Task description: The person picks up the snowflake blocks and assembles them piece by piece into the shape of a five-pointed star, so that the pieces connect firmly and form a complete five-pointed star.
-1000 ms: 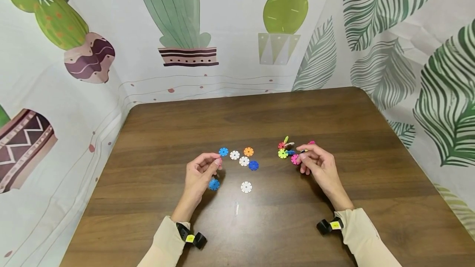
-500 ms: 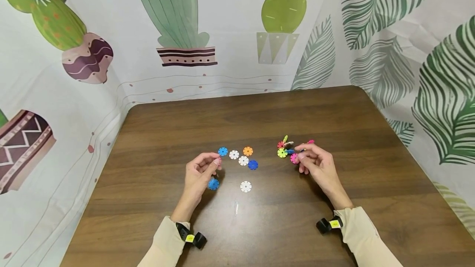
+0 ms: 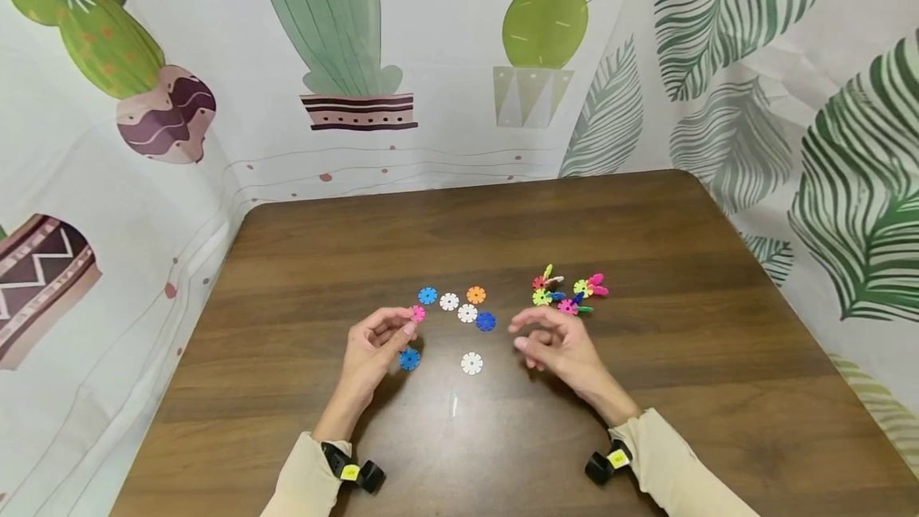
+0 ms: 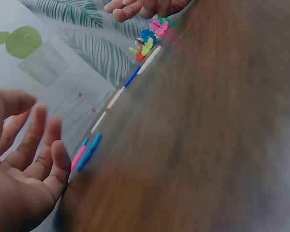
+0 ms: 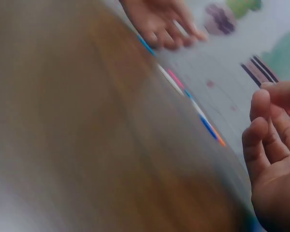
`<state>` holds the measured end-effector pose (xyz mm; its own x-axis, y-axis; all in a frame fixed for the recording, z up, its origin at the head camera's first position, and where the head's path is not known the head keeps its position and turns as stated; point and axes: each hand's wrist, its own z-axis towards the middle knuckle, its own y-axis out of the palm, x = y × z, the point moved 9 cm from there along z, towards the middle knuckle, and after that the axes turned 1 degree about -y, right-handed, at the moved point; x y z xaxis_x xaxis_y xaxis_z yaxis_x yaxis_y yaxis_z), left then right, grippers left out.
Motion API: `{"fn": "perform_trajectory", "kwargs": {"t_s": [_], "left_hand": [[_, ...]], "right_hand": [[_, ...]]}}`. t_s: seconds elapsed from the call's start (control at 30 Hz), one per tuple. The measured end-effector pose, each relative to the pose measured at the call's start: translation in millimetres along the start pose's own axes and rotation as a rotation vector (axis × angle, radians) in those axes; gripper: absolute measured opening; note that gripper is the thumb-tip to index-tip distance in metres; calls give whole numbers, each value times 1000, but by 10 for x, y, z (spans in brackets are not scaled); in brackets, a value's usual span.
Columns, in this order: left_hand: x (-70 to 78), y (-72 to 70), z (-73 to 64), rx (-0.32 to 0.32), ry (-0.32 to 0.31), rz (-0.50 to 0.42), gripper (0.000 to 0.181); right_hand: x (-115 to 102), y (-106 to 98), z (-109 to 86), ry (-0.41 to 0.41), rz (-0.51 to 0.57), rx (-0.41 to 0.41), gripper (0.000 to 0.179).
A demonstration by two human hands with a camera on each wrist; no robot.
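My left hand (image 3: 375,348) hovers with loosely bent fingers beside a pink notched disc (image 3: 418,313). In the left wrist view the pink disc (image 4: 79,157) lies on the table, apart from the fingers. Just nearer to me lies a blue disc (image 3: 409,359). My right hand (image 3: 563,345) is held above the table, fingers loosely bent and nothing in them. It is between a dark blue disc (image 3: 486,321) and the interlocked discs on the right: a yellow-green one (image 3: 581,288) joined with pink ones, a pink one (image 3: 568,307) with blue and green, and a red one (image 3: 539,283).
Between the hands lie an orange disc (image 3: 476,294), a light blue disc (image 3: 427,295) and white discs (image 3: 467,313). Another white disc (image 3: 471,363) lies closer to me. The brown wooden table (image 3: 459,238) meets a cactus-patterned backdrop (image 3: 459,62).
My right hand has moved left and toward me, away from the interlocked discs, which now show fully. The left hand has drawn back slightly, and more of the pink disc shows.
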<state>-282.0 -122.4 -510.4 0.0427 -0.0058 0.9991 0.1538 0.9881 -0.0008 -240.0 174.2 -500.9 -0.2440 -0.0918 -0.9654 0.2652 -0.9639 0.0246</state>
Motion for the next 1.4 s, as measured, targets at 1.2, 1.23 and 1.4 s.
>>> {"fn": "perform_trajectory", "kwargs": {"t_s": [1.2, 1.23, 1.4], "left_hand": [[105, -129, -182, -175, 238, 730, 39], [105, -114, -185, -177, 244, 725, 39], [123, -36, -204, -197, 289, 704, 39]], "right_hand": [[103, 722, 30, 92, -574, -19, 30], [102, 726, 28, 83, -560, -23, 31], [105, 731, 18, 58, -505, -31, 31]]}}
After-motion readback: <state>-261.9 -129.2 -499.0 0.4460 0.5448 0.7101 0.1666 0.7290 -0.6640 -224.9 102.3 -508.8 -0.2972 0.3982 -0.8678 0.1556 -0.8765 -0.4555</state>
